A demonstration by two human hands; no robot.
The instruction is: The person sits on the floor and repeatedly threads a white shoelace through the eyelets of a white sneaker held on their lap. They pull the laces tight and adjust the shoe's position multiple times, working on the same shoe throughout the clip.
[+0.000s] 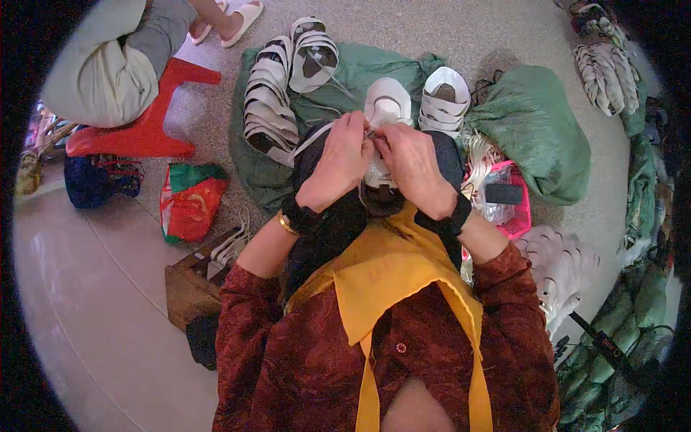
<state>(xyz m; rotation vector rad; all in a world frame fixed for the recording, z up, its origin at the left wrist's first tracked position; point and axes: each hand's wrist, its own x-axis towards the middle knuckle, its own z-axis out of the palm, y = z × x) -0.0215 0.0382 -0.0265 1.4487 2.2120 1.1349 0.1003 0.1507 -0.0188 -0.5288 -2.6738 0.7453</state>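
Observation:
A white shoe upper (387, 101) lies across my lap with its tongue end pointing away from me. My left hand (340, 160) and my right hand (413, 162) meet over the middle of it, fingertips bent and pinched close together. A pale strip like a shoelace (314, 141) runs out to the left of my left hand. What sits between the fingertips is small and mostly hidden; I cannot tell whether it is lace or the upper's edge. Below the hands, the dark inside of the upper shows against my yellow apron (392, 252).
More white uppers stand nested in a row (270, 108) on a green sack (353, 61), with another stack (444, 101) to the right. A full green sack (536, 133), a pink basket (520, 209) and pale uppers (558, 266) lie right. Someone sits on a red stool (162, 115) far left.

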